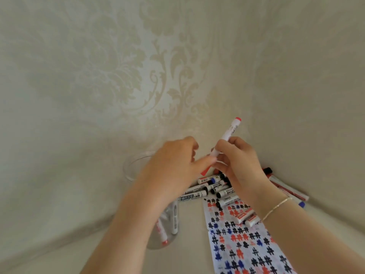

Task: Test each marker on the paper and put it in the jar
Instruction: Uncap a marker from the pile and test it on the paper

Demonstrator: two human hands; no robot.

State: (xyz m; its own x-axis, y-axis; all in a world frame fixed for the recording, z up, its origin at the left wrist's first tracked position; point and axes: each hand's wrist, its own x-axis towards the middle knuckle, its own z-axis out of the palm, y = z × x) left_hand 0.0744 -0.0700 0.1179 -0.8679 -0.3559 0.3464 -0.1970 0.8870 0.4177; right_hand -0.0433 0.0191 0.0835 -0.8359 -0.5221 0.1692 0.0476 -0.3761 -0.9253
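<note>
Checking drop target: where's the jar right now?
Head view, lower left of centre: the clear jar stands behind the left forearm, left of the marker pile.

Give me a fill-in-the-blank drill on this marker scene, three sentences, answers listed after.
1. The right hand holds a white marker whose end plug is ____.
2. The clear jar stands to the ____ of the paper.
3. The marks drawn on the paper are black, red and ____.

Missing words: red; left; blue

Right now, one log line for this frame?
right hand: holds red-ended white marker | left hand: at its red cap | clear glass jar: some markers inside | marked paper strip: flat
</note>
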